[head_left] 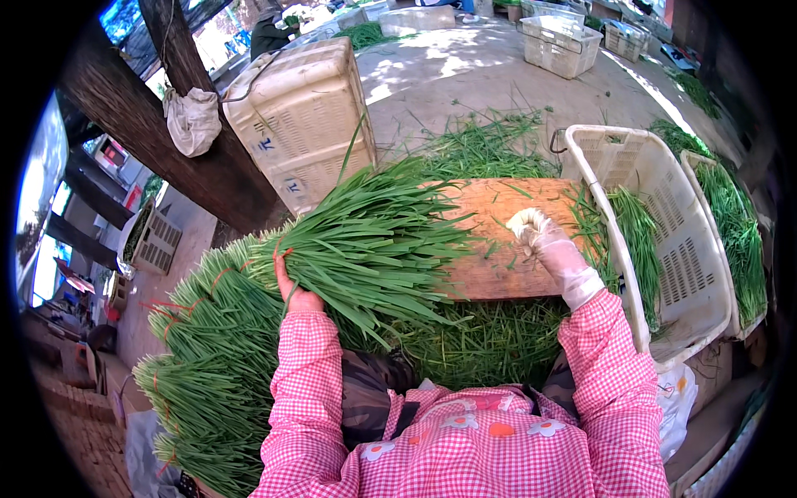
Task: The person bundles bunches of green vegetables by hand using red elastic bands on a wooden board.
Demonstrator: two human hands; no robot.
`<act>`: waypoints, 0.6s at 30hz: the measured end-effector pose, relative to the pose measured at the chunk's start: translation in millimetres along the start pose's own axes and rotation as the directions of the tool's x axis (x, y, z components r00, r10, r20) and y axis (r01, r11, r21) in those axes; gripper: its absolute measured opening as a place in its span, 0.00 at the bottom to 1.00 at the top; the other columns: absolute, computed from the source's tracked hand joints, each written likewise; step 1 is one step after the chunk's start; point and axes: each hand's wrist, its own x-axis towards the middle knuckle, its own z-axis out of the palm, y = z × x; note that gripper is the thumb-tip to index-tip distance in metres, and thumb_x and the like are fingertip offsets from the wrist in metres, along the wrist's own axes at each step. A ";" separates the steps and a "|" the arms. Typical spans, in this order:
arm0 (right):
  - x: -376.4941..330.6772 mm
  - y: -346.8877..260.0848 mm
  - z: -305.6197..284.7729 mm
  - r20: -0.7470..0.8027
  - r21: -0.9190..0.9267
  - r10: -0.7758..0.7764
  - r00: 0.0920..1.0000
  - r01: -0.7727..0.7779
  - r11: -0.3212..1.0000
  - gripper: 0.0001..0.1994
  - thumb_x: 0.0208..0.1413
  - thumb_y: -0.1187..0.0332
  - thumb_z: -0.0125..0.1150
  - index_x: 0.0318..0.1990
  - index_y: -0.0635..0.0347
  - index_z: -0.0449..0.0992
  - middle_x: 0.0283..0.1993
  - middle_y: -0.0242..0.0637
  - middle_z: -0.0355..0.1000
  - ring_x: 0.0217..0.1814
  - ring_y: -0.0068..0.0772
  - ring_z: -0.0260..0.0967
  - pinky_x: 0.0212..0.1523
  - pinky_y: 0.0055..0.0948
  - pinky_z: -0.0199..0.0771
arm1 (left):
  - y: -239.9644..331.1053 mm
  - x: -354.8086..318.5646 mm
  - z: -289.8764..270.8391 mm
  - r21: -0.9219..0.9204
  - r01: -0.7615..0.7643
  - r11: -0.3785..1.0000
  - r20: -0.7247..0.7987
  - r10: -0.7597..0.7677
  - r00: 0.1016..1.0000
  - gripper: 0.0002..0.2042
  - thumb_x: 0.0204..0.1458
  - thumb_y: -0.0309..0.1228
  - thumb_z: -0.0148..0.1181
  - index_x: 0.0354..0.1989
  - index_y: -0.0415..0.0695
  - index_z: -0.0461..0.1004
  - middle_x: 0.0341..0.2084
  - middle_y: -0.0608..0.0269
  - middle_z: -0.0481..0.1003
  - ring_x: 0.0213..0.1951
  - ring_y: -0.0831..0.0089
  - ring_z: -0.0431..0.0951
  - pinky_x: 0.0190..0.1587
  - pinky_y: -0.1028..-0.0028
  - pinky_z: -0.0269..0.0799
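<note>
My left hand (299,290) is closed around the pale stem end of a bunch of garlic chives (365,236), its thumb up beside a red tie. The long green leaves fan out to the right over a wooden board (506,199). Above the board's right part is my right hand (552,249), in a thin whitish glove. Its fingers are curled together, and anything inside them is hidden. More tied bunches of chives (212,390) are stacked to the left, their cut ends facing left.
Loose leaves (490,336) cover the ground between my legs, and another heap (490,145) lies beyond the board. A white plastic crate (693,274) with some chives stands at the right. An upturned crate (299,116) stands beside a wooden post (166,124) at the far left.
</note>
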 end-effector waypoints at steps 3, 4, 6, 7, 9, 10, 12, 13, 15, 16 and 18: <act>-6.6 5.5 14.5 0.134 -0.607 -0.057 0.989 0.128 0.784 0.12 0.61 0.63 0.49 0.43 0.63 0.70 0.33 0.30 0.69 0.29 0.23 0.65 0.33 0.23 0.66 | -0.6 0.8 0.9 0.017 -0.038 0.999 -0.010 0.039 0.999 0.17 0.52 0.37 0.53 0.52 0.52 0.70 0.51 0.60 0.70 0.53 0.57 0.69 0.56 0.52 0.64; -8.4 8.7 18.4 0.190 -0.489 -0.021 0.982 0.113 0.865 0.13 0.61 0.61 0.48 0.42 0.62 0.71 0.33 0.31 0.70 0.32 0.25 0.66 0.36 0.24 0.67 | -1.6 0.8 2.4 0.028 -0.042 0.999 -0.023 0.043 0.999 0.18 0.52 0.38 0.53 0.52 0.52 0.69 0.51 0.60 0.70 0.53 0.57 0.69 0.56 0.53 0.65; -15.7 5.3 35.3 0.235 -0.263 0.001 0.972 0.063 0.963 0.16 0.60 0.60 0.50 0.48 0.62 0.70 0.35 0.29 0.70 0.31 0.21 0.66 0.34 0.23 0.67 | -1.3 -0.5 2.9 0.042 -0.039 0.998 -0.036 0.041 0.999 0.18 0.52 0.38 0.52 0.52 0.52 0.69 0.51 0.60 0.70 0.53 0.57 0.68 0.56 0.54 0.65; -16.8 -2.0 43.5 0.268 -0.286 0.049 0.962 0.031 0.958 0.15 0.61 0.60 0.50 0.48 0.61 0.71 0.35 0.28 0.70 0.30 0.20 0.65 0.33 0.22 0.67 | -0.8 -0.6 2.9 0.045 -0.033 0.998 -0.034 0.035 0.999 0.18 0.52 0.38 0.52 0.52 0.52 0.69 0.51 0.60 0.70 0.53 0.57 0.68 0.56 0.55 0.65; -16.9 -12.4 56.1 0.328 -0.335 0.140 0.934 -0.023 0.942 0.15 0.61 0.60 0.49 0.47 0.61 0.71 0.34 0.27 0.69 0.30 0.19 0.64 0.32 0.21 0.66 | -1.2 -0.5 4.6 0.022 -0.023 0.999 -0.028 0.024 0.999 0.17 0.53 0.37 0.52 0.52 0.52 0.69 0.51 0.60 0.70 0.53 0.57 0.69 0.56 0.53 0.65; -18.3 -5.1 61.4 0.378 -0.255 0.097 0.921 0.003 0.967 0.15 0.61 0.57 0.49 0.43 0.59 0.72 0.31 0.25 0.68 0.29 0.19 0.62 0.30 0.20 0.64 | -2.4 -0.7 5.7 -0.003 -0.017 1.000 -0.026 0.017 1.000 0.17 0.54 0.36 0.51 0.52 0.52 0.69 0.51 0.60 0.70 0.53 0.57 0.69 0.56 0.52 0.65; -27.6 -18.1 87.6 0.339 -0.346 0.091 0.936 0.034 0.938 0.17 0.59 0.54 0.52 0.38 0.61 0.72 0.27 0.36 0.68 0.30 0.30 0.64 0.36 0.29 0.65 | 1.1 -3.9 5.1 -0.023 -0.020 1.000 -0.025 0.019 0.999 0.16 0.54 0.35 0.51 0.52 0.51 0.69 0.51 0.60 0.70 0.54 0.57 0.69 0.56 0.51 0.65; -31.2 -15.8 96.3 0.330 -0.443 0.047 0.943 0.111 0.890 0.17 0.59 0.54 0.52 0.38 0.61 0.72 0.26 0.36 0.68 0.30 0.29 0.64 0.36 0.28 0.65 | 1.7 -4.8 5.2 -0.018 -0.020 1.000 -0.021 0.019 1.000 0.16 0.54 0.35 0.51 0.52 0.51 0.69 0.51 0.60 0.70 0.54 0.57 0.69 0.56 0.50 0.65; -32.0 -10.5 101.7 0.275 -0.366 -0.094 0.957 0.195 0.910 0.15 0.60 0.56 0.51 0.35 0.61 0.72 0.27 0.34 0.70 0.31 0.26 0.64 0.36 0.26 0.65 | -1.1 -3.8 7.1 0.006 -0.022 1.000 -0.016 0.022 1.000 0.16 0.54 0.36 0.51 0.52 0.52 0.69 0.52 0.60 0.70 0.54 0.57 0.68 0.56 0.52 0.64; -32.1 -8.6 100.0 0.223 -0.197 -0.148 0.964 0.193 0.961 0.15 0.60 0.57 0.51 0.35 0.61 0.72 0.27 0.33 0.70 0.31 0.25 0.64 0.36 0.25 0.65 | -2.3 -3.5 7.5 0.028 -0.032 0.999 -0.019 0.032 0.999 0.17 0.53 0.38 0.51 0.52 0.52 0.69 0.52 0.60 0.70 0.54 0.57 0.68 0.57 0.53 0.64; -28.6 -16.6 86.3 0.017 0.078 -0.169 0.985 0.167 0.983 0.12 0.60 0.59 0.51 0.37 0.59 0.71 0.28 0.28 0.71 0.29 0.20 0.62 0.34 0.23 0.64 | -3.1 -3.3 10.5 0.031 -0.044 0.999 -0.044 0.045 0.998 0.18 0.53 0.39 0.51 0.52 0.53 0.69 0.52 0.61 0.69 0.54 0.57 0.68 0.57 0.54 0.64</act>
